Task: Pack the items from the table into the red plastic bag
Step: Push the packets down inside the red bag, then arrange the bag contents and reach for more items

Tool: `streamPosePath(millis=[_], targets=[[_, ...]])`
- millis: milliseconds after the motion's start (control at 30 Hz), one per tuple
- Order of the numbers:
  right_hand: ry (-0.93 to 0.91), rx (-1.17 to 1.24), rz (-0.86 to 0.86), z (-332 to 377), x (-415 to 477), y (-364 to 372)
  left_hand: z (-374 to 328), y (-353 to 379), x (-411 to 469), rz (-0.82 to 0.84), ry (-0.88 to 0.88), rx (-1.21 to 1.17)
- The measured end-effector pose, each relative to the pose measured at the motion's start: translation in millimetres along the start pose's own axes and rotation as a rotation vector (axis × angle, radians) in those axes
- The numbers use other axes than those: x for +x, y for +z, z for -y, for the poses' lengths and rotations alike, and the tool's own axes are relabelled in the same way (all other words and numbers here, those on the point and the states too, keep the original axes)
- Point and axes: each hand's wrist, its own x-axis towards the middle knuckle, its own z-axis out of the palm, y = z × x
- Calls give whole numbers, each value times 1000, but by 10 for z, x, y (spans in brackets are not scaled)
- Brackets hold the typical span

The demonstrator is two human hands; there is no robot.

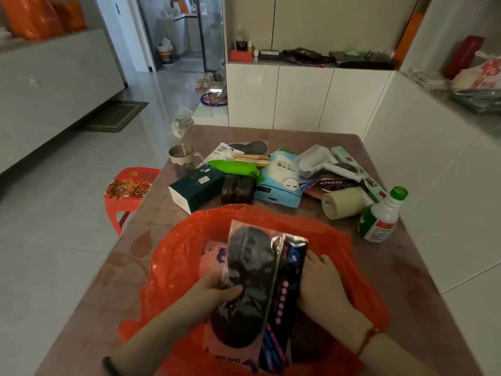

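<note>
The red bag (pixel 176 267) lies open on the bench (pixel 406 267) at its near edge, its mouth spread wide. Both hands are inside the mouth of the bag. The left hand (pixel 217 291) grips the left side of a clear packet (pixel 249 267) holding a dark oval item, fingers curled behind it and thumb across its front. The right hand (pixel 322 283) holds the right side of a dark packet (pixel 287 283) marked with pink dots, its fingers curled round that edge. The two packets stand side by side, touching, between the hands, tilted with their tops toward the far edge. A pink wipes pack (pixel 212 256) lies under them in the bag, partly covered. The remaining goods sit in a loose row across the middle of the bench, beyond the bag and well apart from both hands: a metal mug (pixel 181 156) near the left edge; a dark green box (pixel 198 187) just beyond the bag's rim; a green packet (pixel 235 168); a dark brown bundle (pixel 238 188) just beside the box; a blue packet (pixel 279 177); a clear plastic tray (pixel 314 161); a long pale green box (pixel 357 169); a roll of tape (pixel 344 203) lying on its side; and a white bottle (pixel 382 215) with a green cap, leaning near the right edge. A red stool (pixel 130 185) stands on the floor beside the left edge.
</note>
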Motion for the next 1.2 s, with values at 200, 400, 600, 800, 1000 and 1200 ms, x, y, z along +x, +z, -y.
streamPosePath(millis=[200,400,600,800,1000,1200], targets=[[-142,143,290,55,-158,118,3,-142,57,-68,-37,361],[233,514,-20,-417,154,-155,-117,-112,43,-45,-53,642],[489,325,205,-867,525,-89,-309,98,109,-23,60,925],[490,568,-239,-1003,703,-369,-650,-55,317,-301,289,1177],[468,592,-265,-1022,701,-420,-728,310,490,-232,504,1465],[465,622,-253,-1061,657,-442,-585,454,674,181,286,1524]])
